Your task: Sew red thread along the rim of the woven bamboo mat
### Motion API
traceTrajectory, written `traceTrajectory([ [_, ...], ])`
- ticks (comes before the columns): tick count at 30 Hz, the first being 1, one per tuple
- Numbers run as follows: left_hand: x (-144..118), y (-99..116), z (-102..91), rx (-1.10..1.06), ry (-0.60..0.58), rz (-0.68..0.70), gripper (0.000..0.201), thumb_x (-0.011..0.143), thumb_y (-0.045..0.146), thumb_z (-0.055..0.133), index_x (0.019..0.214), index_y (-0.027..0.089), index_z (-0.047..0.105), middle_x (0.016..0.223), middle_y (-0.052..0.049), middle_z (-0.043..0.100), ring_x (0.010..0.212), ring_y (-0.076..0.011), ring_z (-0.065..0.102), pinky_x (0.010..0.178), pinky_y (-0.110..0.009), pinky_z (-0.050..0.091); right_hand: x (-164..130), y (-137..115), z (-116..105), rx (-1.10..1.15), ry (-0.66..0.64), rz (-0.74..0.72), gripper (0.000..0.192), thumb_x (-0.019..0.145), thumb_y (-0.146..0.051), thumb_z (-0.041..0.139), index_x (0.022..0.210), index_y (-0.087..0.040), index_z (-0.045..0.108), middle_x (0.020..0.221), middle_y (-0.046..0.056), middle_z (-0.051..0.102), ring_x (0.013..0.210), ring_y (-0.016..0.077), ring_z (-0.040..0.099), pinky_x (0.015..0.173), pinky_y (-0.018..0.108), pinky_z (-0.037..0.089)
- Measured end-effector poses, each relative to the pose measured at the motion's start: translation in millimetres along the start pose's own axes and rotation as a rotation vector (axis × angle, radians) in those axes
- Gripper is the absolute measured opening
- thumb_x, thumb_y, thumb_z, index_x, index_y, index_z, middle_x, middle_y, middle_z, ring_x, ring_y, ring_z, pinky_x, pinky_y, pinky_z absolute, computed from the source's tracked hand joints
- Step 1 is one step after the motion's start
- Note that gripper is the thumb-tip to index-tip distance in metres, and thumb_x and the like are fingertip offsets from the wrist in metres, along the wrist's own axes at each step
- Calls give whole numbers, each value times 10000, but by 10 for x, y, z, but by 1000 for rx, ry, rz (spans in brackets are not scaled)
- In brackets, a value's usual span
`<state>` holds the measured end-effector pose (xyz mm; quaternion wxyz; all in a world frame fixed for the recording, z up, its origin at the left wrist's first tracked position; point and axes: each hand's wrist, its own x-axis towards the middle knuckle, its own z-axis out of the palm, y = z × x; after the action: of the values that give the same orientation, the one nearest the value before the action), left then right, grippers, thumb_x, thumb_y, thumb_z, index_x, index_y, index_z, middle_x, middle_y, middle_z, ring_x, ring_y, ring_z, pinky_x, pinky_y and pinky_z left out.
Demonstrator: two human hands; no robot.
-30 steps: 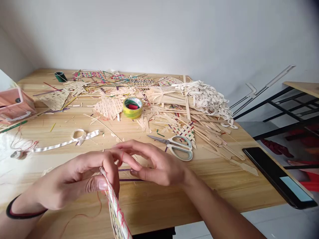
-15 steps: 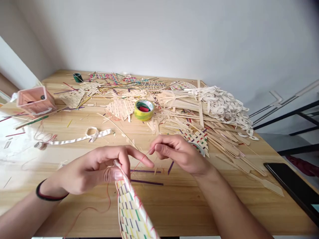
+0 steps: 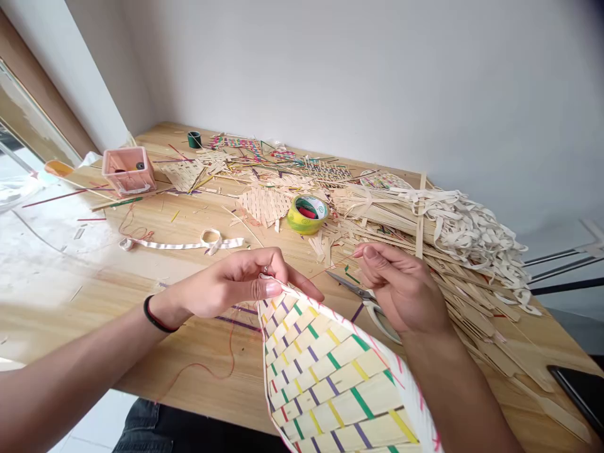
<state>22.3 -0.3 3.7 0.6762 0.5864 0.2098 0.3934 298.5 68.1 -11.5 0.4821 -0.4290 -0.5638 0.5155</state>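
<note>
My left hand (image 3: 236,290) pinches the top edge of a woven bamboo fan (image 3: 330,377), pale strips with green, yellow and purple accents and a white rim stitched in red. The fan tilts toward me at the bottom centre. My right hand (image 3: 401,286) is raised to the right of it, its fingertips pinched on a thin red thread (image 3: 325,272) that runs back to the fan's edge. More red thread (image 3: 221,371) hangs loose under my left hand. Scissors (image 3: 363,299) lie on the table partly behind my right hand.
The wooden table (image 3: 94,277) carries a yellow tape roll (image 3: 306,214), a white ribbon (image 3: 189,244), a pink box (image 3: 128,170), a green spool (image 3: 194,139), woven scraps and bamboo strips (image 3: 453,289), a heap of white strips (image 3: 472,226). A dark phone (image 3: 578,390) lies at the right edge.
The view has swung left and down. My right hand has drawn the red thread out to the right, away from my left hand. The fan has turned so its woven face shows.
</note>
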Motion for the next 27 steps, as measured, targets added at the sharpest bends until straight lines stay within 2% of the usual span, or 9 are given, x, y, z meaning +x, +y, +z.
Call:
traceTrajectory([
  [3,-1,-7,6,-25,2,-12,211,1061,329,646,922,177,600,1269,-191,786,1154,-283,754,927,-405,557,40,32,-49,0,53,-18,380,757,-533,912,815,-181,781,528,-94,284,500,88,226,497,275,179],
  [7,-11,-26,1,-44,20,-83,309,1019,436,701,901,178,578,1149,-184,797,1037,-283,760,846,-387,562,99,66,-118,9,115,-46,333,737,-486,932,776,-184,795,513,-82,306,485,86,238,490,300,152],
  [14,-27,-36,-11,-33,52,-121,344,980,465,750,894,166,603,950,-106,748,809,-191,702,720,-298,539,156,53,-259,30,246,-109,263,733,-385,947,747,-180,783,495,-76,320,464,82,250,490,320,124],
  [22,-23,-51,-30,-19,23,-145,364,960,496,761,886,168,622,883,-82,704,783,-187,659,712,-292,528,228,71,-384,40,341,-167,295,698,-379,970,726,-155,780,458,-90,301,425,63,249,466,319,109],
  [27,-29,-44,-36,-6,-19,-192,337,974,471,743,895,164,630,862,-73,700,744,-176,643,679,-274,505,225,75,-411,34,360,-172,210,738,-312,938,737,-165,787,460,-85,311,420,61,257,472,325,112],
])
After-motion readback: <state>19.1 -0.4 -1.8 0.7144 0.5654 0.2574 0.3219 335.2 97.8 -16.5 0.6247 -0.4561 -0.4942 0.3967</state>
